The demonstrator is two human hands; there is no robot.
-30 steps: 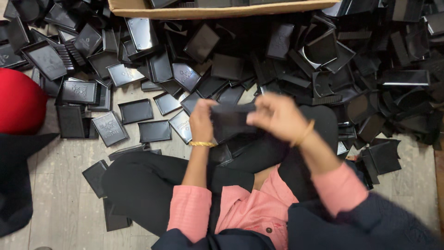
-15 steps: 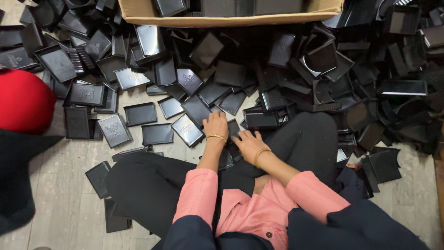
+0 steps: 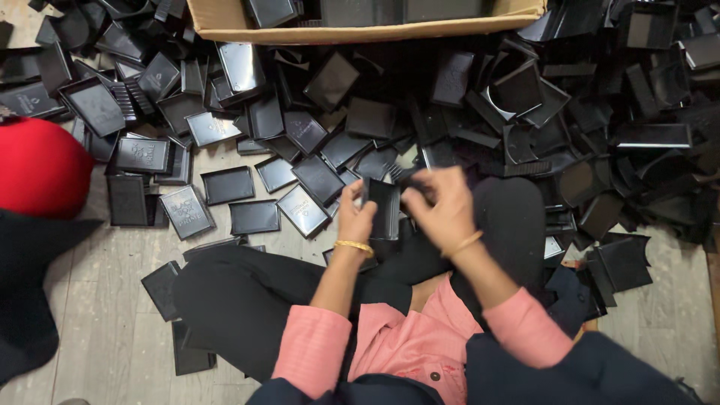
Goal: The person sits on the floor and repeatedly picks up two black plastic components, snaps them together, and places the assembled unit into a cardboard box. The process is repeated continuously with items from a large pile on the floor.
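I sit cross-legged on the floor in black trousers and pink sleeves. My left hand (image 3: 355, 217) grips the left edge of a small flat black plastic piece (image 3: 385, 208), held upright over my lap. Just to its right, my right hand (image 3: 442, 204) closes on a second dark piece that its fingers mostly hide. Each wrist carries a gold bangle. A large heap of black plastic trays and lids (image 3: 300, 135) covers the floor right in front of my hands.
A cardboard box (image 3: 360, 31) with more black pieces stands at the top edge. A red rounded object (image 3: 41, 169) and dark cloth (image 3: 30, 300) lie at the left. More black parts pile up at the right (image 3: 622, 135). Pale floor tiles (image 3: 105, 300) show at lower left.
Half a second ago both hands reached down into the pile near my knees. They have since lifted and come together, now holding black pieces over my lap.
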